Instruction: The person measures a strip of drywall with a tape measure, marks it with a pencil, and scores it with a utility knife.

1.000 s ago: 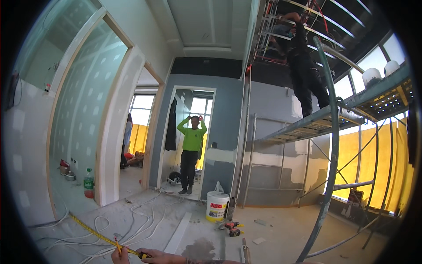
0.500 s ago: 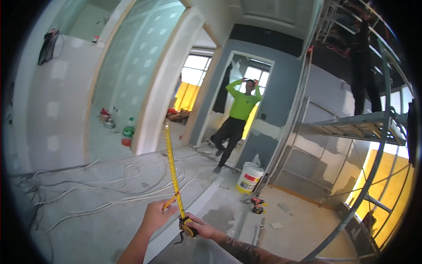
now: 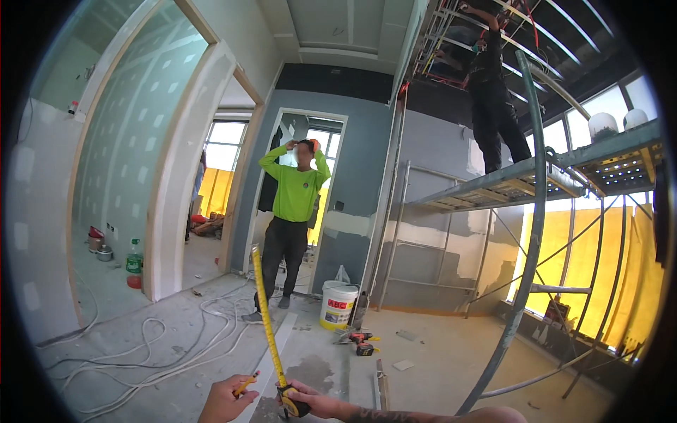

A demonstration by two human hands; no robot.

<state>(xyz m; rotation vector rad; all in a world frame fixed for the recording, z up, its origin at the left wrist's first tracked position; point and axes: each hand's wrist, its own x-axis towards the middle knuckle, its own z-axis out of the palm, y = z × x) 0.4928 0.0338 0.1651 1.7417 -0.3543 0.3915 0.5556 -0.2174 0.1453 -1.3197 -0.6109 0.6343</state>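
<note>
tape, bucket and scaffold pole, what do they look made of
Tape: the blade is probably thin coated metal, yellow with dark marks, standing out straight unsupported; the black and yellow case looks like moulded plastic.
Bucket: likely plastic, smooth and white with a printed side.
Scaffold pole: likely metal tube, dull grey-green with patchy wear; paint or bare metal is unclear.

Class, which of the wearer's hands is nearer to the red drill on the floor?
Right. In the picture, the right hand, gripping the tape measure, is below and left of the red drill; the left hand is farther to the left.
</note>
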